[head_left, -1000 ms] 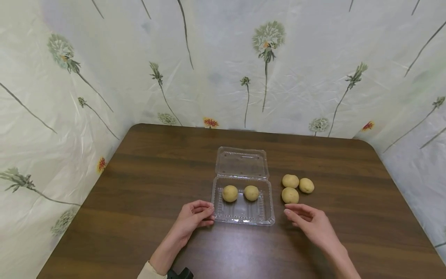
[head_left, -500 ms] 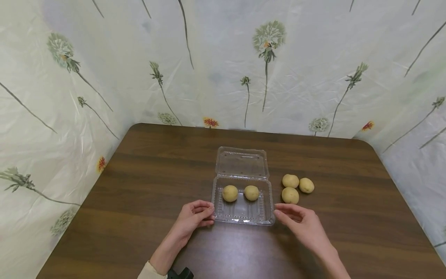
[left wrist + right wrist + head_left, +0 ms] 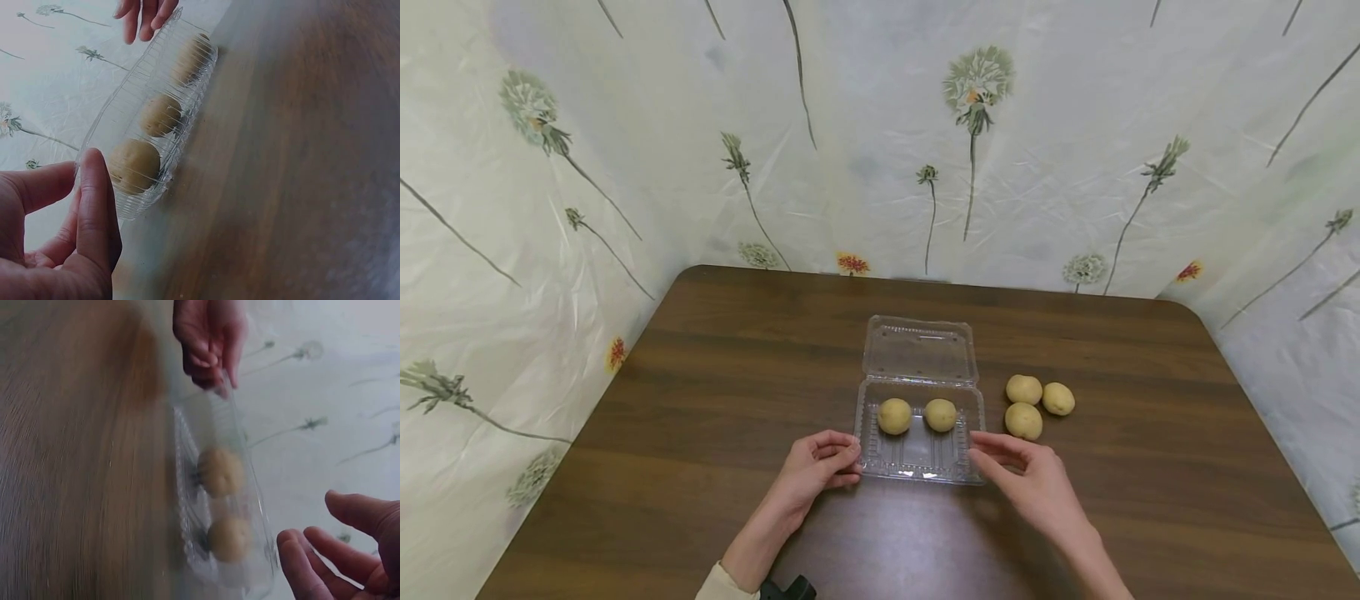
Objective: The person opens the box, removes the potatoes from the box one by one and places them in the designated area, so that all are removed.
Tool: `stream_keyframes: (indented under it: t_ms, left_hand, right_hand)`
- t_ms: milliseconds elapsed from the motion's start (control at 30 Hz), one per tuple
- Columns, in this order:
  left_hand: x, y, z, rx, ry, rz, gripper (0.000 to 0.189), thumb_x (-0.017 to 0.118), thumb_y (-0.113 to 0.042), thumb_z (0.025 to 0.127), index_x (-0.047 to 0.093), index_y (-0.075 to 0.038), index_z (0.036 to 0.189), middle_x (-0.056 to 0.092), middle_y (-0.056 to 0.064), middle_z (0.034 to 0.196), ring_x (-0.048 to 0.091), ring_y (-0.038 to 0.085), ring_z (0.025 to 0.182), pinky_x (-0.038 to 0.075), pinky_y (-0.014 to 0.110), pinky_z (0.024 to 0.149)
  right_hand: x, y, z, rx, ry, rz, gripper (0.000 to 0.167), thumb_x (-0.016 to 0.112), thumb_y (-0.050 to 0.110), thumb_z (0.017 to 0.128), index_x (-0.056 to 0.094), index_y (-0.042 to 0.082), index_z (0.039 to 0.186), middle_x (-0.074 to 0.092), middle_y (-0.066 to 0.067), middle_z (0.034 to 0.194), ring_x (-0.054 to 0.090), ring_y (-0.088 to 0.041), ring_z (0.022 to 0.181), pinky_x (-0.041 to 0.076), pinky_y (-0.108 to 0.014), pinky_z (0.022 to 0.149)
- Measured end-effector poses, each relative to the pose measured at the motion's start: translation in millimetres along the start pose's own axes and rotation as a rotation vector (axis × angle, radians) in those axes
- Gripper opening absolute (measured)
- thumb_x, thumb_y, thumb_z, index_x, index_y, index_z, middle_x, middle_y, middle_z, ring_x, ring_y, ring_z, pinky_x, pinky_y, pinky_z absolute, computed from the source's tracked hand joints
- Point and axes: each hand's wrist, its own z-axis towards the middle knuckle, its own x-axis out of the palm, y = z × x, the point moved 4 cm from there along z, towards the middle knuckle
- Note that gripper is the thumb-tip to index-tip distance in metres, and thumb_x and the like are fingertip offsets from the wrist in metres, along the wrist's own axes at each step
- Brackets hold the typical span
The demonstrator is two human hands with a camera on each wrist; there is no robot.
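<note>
A clear plastic clamshell container (image 3: 917,477) lies on the table with its lid (image 3: 919,350) folded back. Two potatoes, a left one (image 3: 894,417) and a right one (image 3: 941,415), sit side by side in its base. My left hand (image 3: 817,468) pinches the near left rim between thumb and fingers, as the left wrist view also shows. Over the container's right edge hovers my right hand (image 3: 1028,482), thumb and fingers apart. Nothing lies between those fingers in the right wrist view, where the right hand (image 3: 344,550) is beside the container wall.
Right of the container, three more potatoes lie in a cluster: a back one (image 3: 1023,389), a right one (image 3: 1058,399) and a front one (image 3: 1023,422). The brown wooden table (image 3: 737,358) ends at a floral-print sheet (image 3: 865,150) behind it.
My right hand has moved left, from in front of the loose potatoes to the container's right edge. The left hand, the container and the potatoes have stayed in place.
</note>
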Motion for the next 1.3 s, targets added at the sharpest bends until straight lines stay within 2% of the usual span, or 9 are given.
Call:
stream_keyframes:
  t_ms: [133,300,500,667,867,1100,1300]
  left_hand:
    - [0.3,0.6,0.2,0.000,-0.001,0.002,0.027,0.070,-0.008,0.092,0.060,0.010,0.110,0.064,0.010,0.088,0.066,0.018,0.079,0.060,0.030,0.074]
    - [0.4,1.0,0.2,0.000,0.000,-0.003,0.030,0.069,-0.008,0.092,0.058,0.012,0.111,0.064,0.011,0.089,0.066,0.017,0.079,0.060,0.030,0.073]
    - [0.0,0.9,0.0,0.000,0.001,-0.007,0.030,0.070,-0.007,0.091,0.058,0.012,0.111,0.064,0.012,0.089,0.066,0.018,0.078,0.060,0.031,0.073]
    - [-0.2,0.8,0.0,-0.001,0.001,-0.005,0.028,0.070,-0.008,0.092,0.059,0.010,0.110,0.064,0.011,0.089,0.066,0.018,0.079,0.060,0.031,0.074]
    - [-0.5,0.7,0.0,-0.003,-0.006,0.000,0.029,0.070,-0.008,0.092,0.059,0.011,0.111,0.065,0.011,0.089,0.066,0.018,0.079,0.060,0.031,0.074]
    - [-0.6,0.9,0.3,0.000,-0.005,0.000,0.026,0.070,-0.008,0.092,0.061,0.009,0.109,0.065,0.011,0.088,0.066,0.018,0.078,0.060,0.031,0.074]
    - [0.3,1.3,0.0,-0.002,-0.007,-0.001,0.028,0.070,-0.010,0.092,0.060,0.010,0.109,0.065,0.012,0.089,0.066,0.018,0.078,0.060,0.032,0.074]
  right_hand:
    - [8,5,1.1,-0.032,0.007,0.004,0.038,0.075,0.031,0.088,0.070,0.009,0.119,0.072,-0.002,0.107,0.068,-0.015,0.097,0.055,-0.024,0.079]
    - [16,8,3.7,-0.025,-0.005,0.020,0.040,0.076,0.029,0.087,0.069,0.009,0.120,0.071,-0.003,0.109,0.067,-0.016,0.101,0.055,-0.024,0.083]
    - [25,12,8.9,-0.039,-0.005,0.067,0.045,0.077,0.025,0.087,0.065,0.002,0.124,0.068,-0.013,0.115,0.065,-0.023,0.106,0.053,-0.029,0.091]
    - [28,13,13.2,-0.089,-0.033,0.008,0.044,0.075,0.020,0.089,0.063,-0.001,0.126,0.066,-0.015,0.120,0.066,-0.026,0.105,0.054,-0.031,0.090]
    - [33,13,18.0,-0.118,-0.057,-0.084,0.046,0.073,0.020,0.091,0.060,-0.002,0.129,0.064,-0.017,0.122,0.066,-0.027,0.104,0.055,-0.028,0.085]
    - [40,18,21.2,-0.119,-0.024,-0.143,0.052,0.069,0.022,0.094,0.053,-0.004,0.135,0.057,-0.023,0.131,0.064,-0.031,0.108,0.055,-0.034,0.088]
    - [42,20,21.7,-0.109,0.000,-0.202,0.058,0.067,0.029,0.095,0.049,-0.003,0.140,0.047,-0.025,0.141,0.061,-0.034,0.113,0.052,-0.042,0.094]
